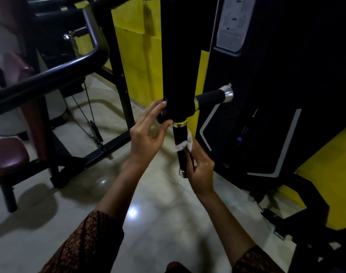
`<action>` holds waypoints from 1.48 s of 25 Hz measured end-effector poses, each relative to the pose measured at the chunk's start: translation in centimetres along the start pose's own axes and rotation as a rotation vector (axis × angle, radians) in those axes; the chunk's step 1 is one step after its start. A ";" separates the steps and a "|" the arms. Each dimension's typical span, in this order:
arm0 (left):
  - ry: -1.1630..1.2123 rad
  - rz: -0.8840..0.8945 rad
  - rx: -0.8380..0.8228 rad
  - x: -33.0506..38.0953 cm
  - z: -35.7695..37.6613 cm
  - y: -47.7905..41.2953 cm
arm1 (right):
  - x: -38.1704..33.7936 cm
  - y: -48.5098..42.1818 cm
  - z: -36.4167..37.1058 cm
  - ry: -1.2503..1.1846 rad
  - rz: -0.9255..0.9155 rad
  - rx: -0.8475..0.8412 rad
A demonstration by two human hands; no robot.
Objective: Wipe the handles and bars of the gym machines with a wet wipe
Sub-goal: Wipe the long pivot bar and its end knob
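Two hands raised at the foot of a wide black machine arm [178, 56] hanging down the middle of the view. Right hand [200, 170] closed around a white wet wipe [185, 143], pressing it against the black foam grip of the lower handle [181, 152]; fingers wrapped on the handle's right side, wipe bunched between palm and foam roughly midway along the grip. Lower handle pointing down toward the floor, chrome cap at its bottom end, yellow and chrome ring at its top where it joins the arm. Left hand [148, 133] mostly spread, fingers loosely curved, fingertips resting on a short black stub [163, 114] at the arm's left edge, thumb touching just beside the yellow ring; not clamped on anything. Second handle [213, 98] sticking out to the right from the same joint, black grip, flared chrome end cap, untouched. Patterned brown sleeves [89, 243] on both forearms. Behind the handles, a dark weight-stack housing [266, 95] with pale trim lines and a printed label [234, 22] near the top. Yellow wall panels [136, 62] beyond. To the left, a curved black bar [50, 75] of another machine, with maroon padded seats [7, 154] below it. Glossy pale tiled floor [148, 203] beneath.
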State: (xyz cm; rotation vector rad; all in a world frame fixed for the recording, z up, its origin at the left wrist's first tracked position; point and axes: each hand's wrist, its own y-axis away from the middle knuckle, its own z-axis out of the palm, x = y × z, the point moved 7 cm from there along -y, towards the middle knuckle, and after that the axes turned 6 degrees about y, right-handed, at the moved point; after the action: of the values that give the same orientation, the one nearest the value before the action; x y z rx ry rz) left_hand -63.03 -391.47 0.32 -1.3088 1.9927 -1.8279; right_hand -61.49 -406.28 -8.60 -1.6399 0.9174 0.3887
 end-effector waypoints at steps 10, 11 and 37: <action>0.001 -0.030 -0.024 0.3 -0.3 0.1 | 3.7 6.2 -3.6 0.133 0.052 -0.189; -0.008 -0.030 -0.023 0.5 -0.3 -0.1 | 2.6 4.1 -4.7 0.094 0.035 -0.094; -0.158 0.078 -0.127 1.1 1.9 -1.3 | -3.9 -12.0 -1.4 0.239 -0.341 -0.359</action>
State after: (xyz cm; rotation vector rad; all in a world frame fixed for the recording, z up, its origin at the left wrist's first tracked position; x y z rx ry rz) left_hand -61.89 -393.45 1.48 -1.3427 2.0732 -1.5361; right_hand -55.44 -405.81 2.50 -2.1674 0.7493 0.1253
